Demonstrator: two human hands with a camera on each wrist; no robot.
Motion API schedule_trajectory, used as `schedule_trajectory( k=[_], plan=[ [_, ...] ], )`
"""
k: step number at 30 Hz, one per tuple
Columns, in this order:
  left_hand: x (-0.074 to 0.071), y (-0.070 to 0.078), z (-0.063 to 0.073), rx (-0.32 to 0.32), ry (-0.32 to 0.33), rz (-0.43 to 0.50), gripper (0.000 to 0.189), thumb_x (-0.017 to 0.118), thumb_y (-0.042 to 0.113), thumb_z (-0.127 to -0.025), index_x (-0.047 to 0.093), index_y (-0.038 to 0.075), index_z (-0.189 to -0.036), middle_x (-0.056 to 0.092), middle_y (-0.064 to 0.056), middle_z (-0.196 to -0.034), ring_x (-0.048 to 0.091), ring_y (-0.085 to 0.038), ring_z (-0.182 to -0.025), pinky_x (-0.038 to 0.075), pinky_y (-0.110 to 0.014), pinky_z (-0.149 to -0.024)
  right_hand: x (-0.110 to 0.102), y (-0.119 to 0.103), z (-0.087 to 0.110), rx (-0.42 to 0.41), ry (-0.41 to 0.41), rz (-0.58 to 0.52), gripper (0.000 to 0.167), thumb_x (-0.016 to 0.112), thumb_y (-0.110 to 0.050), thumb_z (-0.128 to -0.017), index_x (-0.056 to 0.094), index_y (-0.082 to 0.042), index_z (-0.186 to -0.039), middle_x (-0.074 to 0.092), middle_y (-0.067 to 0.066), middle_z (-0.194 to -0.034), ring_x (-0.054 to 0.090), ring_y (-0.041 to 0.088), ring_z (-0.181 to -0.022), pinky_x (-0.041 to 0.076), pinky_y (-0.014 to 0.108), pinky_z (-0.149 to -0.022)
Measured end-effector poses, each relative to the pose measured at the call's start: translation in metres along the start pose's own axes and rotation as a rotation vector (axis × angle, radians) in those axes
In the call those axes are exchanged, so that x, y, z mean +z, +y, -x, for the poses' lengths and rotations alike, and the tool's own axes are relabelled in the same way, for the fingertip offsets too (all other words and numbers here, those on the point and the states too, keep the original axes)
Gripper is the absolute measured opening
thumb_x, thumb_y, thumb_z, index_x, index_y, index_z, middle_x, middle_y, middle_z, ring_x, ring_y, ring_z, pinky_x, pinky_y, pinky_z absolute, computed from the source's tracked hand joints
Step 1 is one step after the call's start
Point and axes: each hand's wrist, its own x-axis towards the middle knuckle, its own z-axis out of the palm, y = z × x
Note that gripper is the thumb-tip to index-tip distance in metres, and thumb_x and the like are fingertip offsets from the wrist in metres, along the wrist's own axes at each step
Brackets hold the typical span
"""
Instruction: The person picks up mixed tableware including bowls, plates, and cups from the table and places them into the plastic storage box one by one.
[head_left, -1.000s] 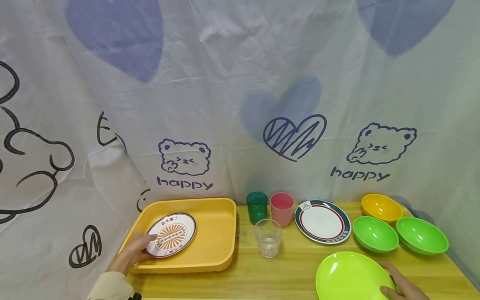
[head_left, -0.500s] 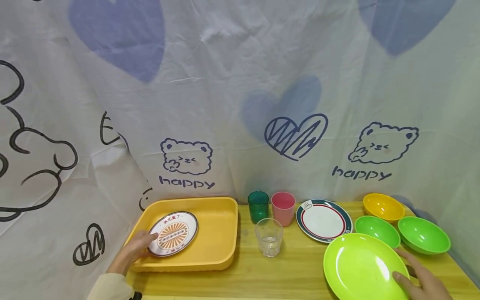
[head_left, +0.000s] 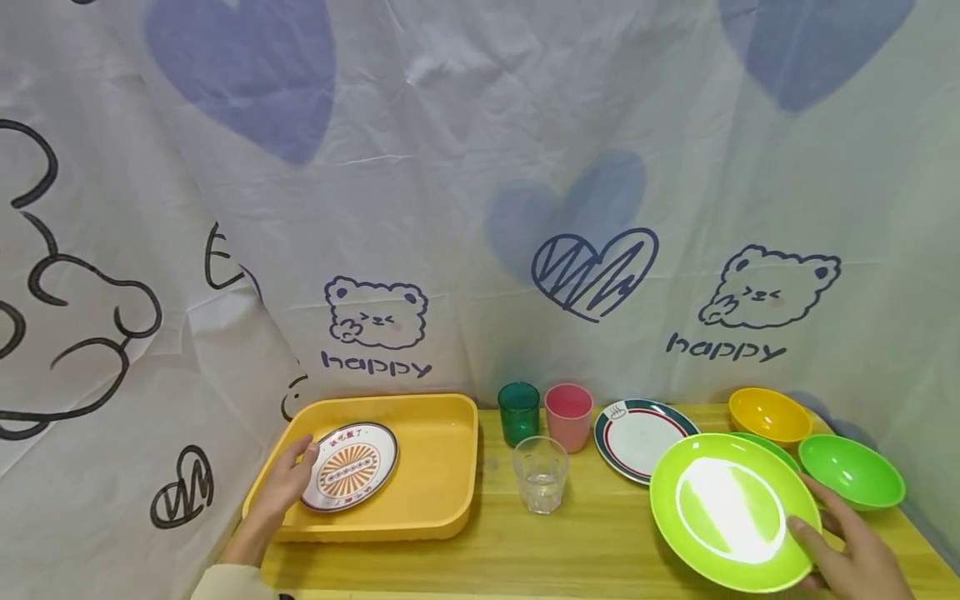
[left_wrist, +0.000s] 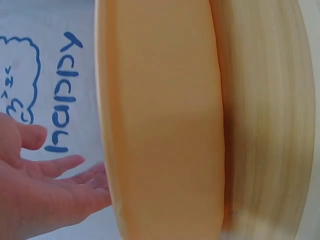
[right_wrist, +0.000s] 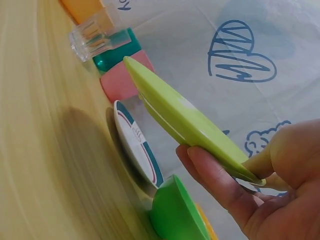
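Note:
My right hand [head_left: 851, 542] grips the right rim of a lime-green plate [head_left: 675, 500], thumb on top and fingers beneath. The right wrist view has this plate [right_wrist: 185, 117] tilted and raised off the table. In the yellow tray [head_left: 438, 492] lies a small white plate [head_left: 348, 467] with an orange sunburst pattern. Beside that plate's left edge is my left hand [head_left: 285, 483], its fingers extended and holding nothing. In the left wrist view the left hand [left_wrist: 55, 185] is above the tray's rim, fingers spread and relaxed.
Left of centre stand a clear glass [head_left: 542, 475], a green cup [head_left: 519, 412] and a pink cup [head_left: 568, 421]. A white plate with a dark green rim [head_left: 637, 433] lies behind the lime plate. At right are a yellow bowl [head_left: 768, 414] and green bowls [head_left: 851, 471], one partly hidden.
My right hand has lifted the lime-green plate up and back, so it now covers part of a green bowl. My left hand has let go of the sunburst plate and risen slightly.

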Motion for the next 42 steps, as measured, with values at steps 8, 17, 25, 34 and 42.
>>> schedule_trajectory(
  k=[8,17,25,34,42],
  plan=[
    [0.016,0.017,0.008,0.075,0.112,0.042,0.056,0.032,0.029,-0.114,0.029,-0.009,-0.155,0.032,-0.035,-0.156,0.034,-0.053,-0.142,0.031,-0.059,-0.118,0.004,-0.011,0.0,-0.123,0.076,-0.032,0.073,0.045,-0.032,-0.11,0.004,0.001,-0.162,0.028,0.047,-0.148,0.07,0.021,-0.069,0.062,0.035,-0.062],
    [0.031,0.031,0.014,0.169,0.121,0.142,0.055,0.033,0.029,-0.114,0.031,-0.008,-0.155,0.043,-0.034,-0.15,0.051,-0.048,-0.131,0.044,-0.057,-0.11,0.011,-0.023,-0.004,-0.158,0.191,-0.128,0.074,0.049,-0.032,-0.109,0.008,-0.002,-0.163,0.033,0.046,-0.147,0.067,0.016,-0.069,0.062,0.036,-0.059],
    [0.046,0.042,0.015,0.222,0.108,0.237,0.052,0.035,0.025,-0.114,0.034,-0.008,-0.154,0.046,-0.032,-0.149,0.053,-0.048,-0.13,0.053,-0.05,-0.101,0.02,-0.042,-0.007,-0.202,0.216,-0.164,0.07,0.048,-0.027,-0.11,0.011,0.001,-0.162,0.037,0.047,-0.144,0.067,0.013,-0.067,0.062,0.036,-0.057],
    [0.06,0.052,0.013,0.291,0.081,0.303,0.051,0.036,0.025,-0.114,0.033,-0.007,-0.155,0.047,-0.032,-0.148,0.054,-0.046,-0.129,0.053,-0.049,-0.101,0.031,-0.056,-0.015,-0.276,0.227,-0.202,0.068,0.051,-0.022,-0.109,0.015,0.001,-0.162,0.039,0.048,-0.142,0.069,0.015,-0.062,0.062,0.036,-0.055],
    [0.078,0.067,0.011,0.328,0.085,0.396,0.05,0.038,0.025,-0.113,0.036,-0.003,-0.154,0.049,-0.029,-0.147,0.054,-0.047,-0.129,0.052,-0.051,-0.102,0.04,-0.076,-0.02,-0.299,0.26,-0.238,0.067,0.051,-0.021,-0.108,0.018,-0.002,-0.163,0.045,0.043,-0.141,0.069,0.015,-0.063,0.061,0.034,-0.055]
  ],
)
